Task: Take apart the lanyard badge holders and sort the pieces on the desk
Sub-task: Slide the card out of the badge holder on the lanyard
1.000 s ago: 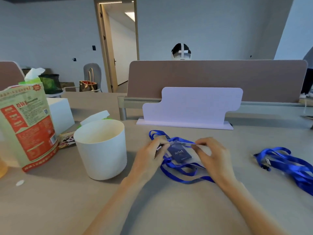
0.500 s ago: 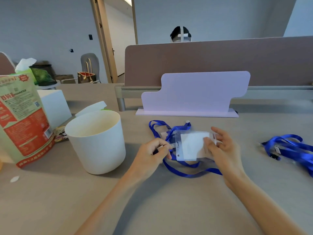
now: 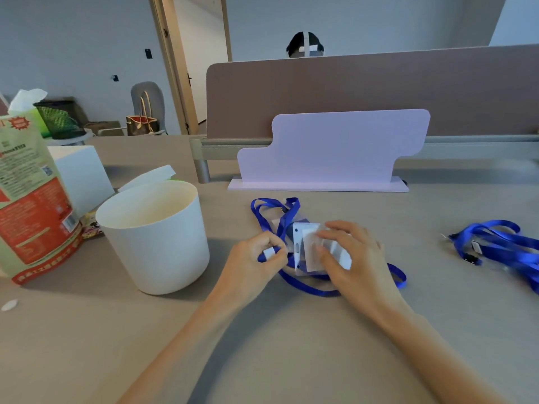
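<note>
Left hand (image 3: 256, 259) pinches the clip (image 3: 269, 253) on the lanyard (image 3: 281, 221) while my right hand (image 3: 354, 258) spreads over the holder (image 3: 303, 246), pressing it to the desk (image 3: 291, 351), probably so the clip can pull free.

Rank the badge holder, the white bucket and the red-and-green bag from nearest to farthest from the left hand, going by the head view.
1. Badge holder, just right of the left hand, which pinches the lanyard clip.
2. White bucket, to that hand's left.
3. Red-and-green bag, at the far left edge, beyond the bucket.
</note>
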### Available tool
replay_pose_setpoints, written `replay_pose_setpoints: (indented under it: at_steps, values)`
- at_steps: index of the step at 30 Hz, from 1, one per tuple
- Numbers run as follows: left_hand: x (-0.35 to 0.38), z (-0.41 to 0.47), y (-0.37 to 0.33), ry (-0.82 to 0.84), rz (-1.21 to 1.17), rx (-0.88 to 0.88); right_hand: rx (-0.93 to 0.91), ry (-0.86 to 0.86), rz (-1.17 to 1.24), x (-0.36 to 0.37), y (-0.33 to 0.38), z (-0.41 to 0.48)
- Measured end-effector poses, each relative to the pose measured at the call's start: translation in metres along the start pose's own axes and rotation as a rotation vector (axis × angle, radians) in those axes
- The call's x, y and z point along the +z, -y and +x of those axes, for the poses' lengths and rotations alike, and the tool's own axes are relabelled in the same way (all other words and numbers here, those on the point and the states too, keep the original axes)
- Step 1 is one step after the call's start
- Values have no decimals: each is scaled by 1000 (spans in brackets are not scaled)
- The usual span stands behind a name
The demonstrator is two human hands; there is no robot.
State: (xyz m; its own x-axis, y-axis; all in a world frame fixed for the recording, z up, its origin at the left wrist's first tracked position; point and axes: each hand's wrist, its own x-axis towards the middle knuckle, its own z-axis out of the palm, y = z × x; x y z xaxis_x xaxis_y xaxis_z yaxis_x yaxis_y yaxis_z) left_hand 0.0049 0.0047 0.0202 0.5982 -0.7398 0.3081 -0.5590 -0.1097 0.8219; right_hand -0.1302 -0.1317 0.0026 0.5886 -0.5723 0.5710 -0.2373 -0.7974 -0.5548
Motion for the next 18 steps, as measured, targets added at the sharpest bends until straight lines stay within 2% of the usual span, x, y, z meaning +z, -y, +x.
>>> replay_pose_setpoints:
  at_steps: [3, 9, 18]
  values:
    - [1, 0, 0, 23, -4, 38, -147, -33, 9, 5, 5, -4]
    - [3, -1, -1, 70, -49, 48, -278, -16, 22, 3, 7, -4]
    - [3, -3, -4, 203, 27, 33, -237, 20, 26, 3, 2, -3]
